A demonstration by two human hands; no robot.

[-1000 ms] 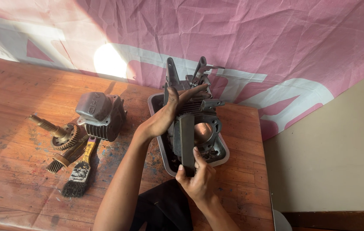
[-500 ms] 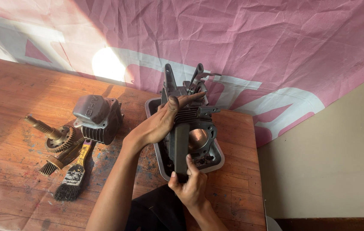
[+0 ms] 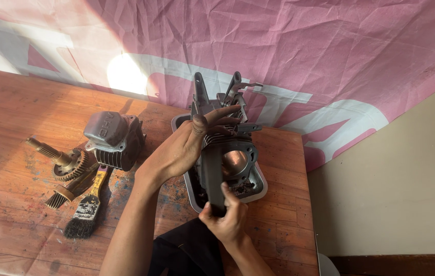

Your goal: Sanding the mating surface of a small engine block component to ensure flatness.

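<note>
- Since the earlier frame, both hands have kept their hold on the engine block [image 3: 227, 153]; only the view has shifted slightly.
- Left hand [image 3: 181, 151] grasps the grey, finned cast-metal block's upper side, fingers spread.
- Right hand [image 3: 226, 220] pinches its lower dark flat part.
- Block sits over one grey metal tray [image 3: 258, 186] on the worn wooden table [image 3: 13, 117].
- Further left: one ribbed cylinder head [image 3: 112, 138], one toothed gear shaft [image 3: 66, 161], two bristle brushes [image 3: 82, 204].

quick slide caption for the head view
Both hands, left and right, grip a grey engine block standing in a metal tray on a wooden table.
</note>
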